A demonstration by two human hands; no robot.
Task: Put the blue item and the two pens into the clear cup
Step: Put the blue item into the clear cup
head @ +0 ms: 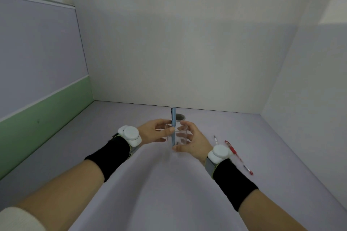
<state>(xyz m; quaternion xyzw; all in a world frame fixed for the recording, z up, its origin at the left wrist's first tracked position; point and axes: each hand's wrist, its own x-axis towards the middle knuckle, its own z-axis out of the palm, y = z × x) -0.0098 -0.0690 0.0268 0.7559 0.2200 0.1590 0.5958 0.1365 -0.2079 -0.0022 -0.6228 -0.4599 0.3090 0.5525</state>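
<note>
A light blue pen (173, 124) with a black clip stands in a colourless, see-through cup (177, 137), and a red pen (238, 156) lies on the pale lavender-grey table (169, 193) beside a second pen (216, 139) that looks white with a dark tip. Both wrists wear black bands (235, 184) with white round devices (130, 135), and a cream sleeve (20, 219) shows at the lower left. The side panel (37, 62) is lavender above a white stripe and plain green below; the walls are off-white.

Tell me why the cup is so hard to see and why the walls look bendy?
Head view: the clear cup is see-through, so the desk and fingers show through it; only faint rim glints mark it. The wide-angle lens bows the wall edges and stretches the forearms. Lighting is soft, shadows faint.
</note>
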